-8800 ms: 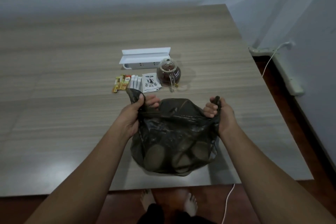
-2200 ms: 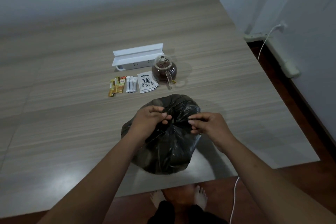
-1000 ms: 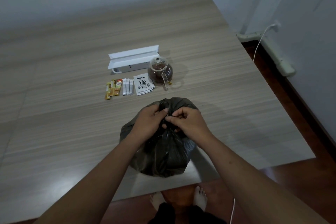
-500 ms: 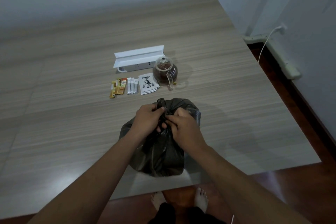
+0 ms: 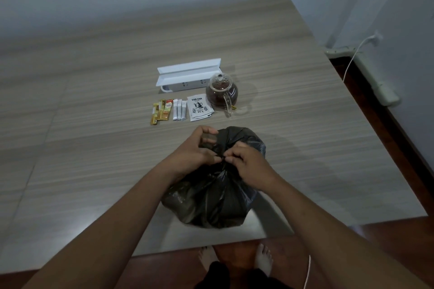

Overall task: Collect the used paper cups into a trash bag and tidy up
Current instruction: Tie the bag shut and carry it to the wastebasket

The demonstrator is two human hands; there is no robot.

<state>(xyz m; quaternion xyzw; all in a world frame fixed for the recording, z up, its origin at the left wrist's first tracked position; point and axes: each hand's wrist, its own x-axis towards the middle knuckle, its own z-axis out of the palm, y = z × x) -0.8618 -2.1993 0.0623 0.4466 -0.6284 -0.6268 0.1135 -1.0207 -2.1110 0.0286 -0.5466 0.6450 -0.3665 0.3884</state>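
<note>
Seen from above, through a camera worn on the head, a person stands at the near edge of a wide wood-grain worktop [image 5: 94, 171], both bare forearms reaching forward. A black trash bag [image 5: 211, 204] sits on the worktop close to that near edge, full and rounded, its top gathered into a bunch. The left hand [image 5: 197, 150] is clenched around the gathered plastic on the far left side of the bunch. The right hand [image 5: 246, 164] pinches a twist of the same plastic between thumb and fingertips, just beside the left hand, so the two hands meet at the bag's neck. No paper cups can be seen; the bag's dark plastic hides its contents.

Farther back on the worktop, well apart from the bag, lies a small row of things. A white power strip with its lid raised [image 5: 187, 75] is at the back. Just to its right stands a glass teapot [image 5: 222, 92] holding dark tea, its handle turned toward the viewer. In front of the strip, from left to right, lie yellow and orange drink sachets [image 5: 160, 111], slim white sachets [image 5: 179, 112], and a white tea packet [image 5: 199, 108] printed with a teapot drawing and the words YOD CHA.

Below the worktop edge, bare feet [image 5: 263, 258] rest on a dark reddish floor, with a thin white cable [image 5: 307, 272] beside them.
</note>
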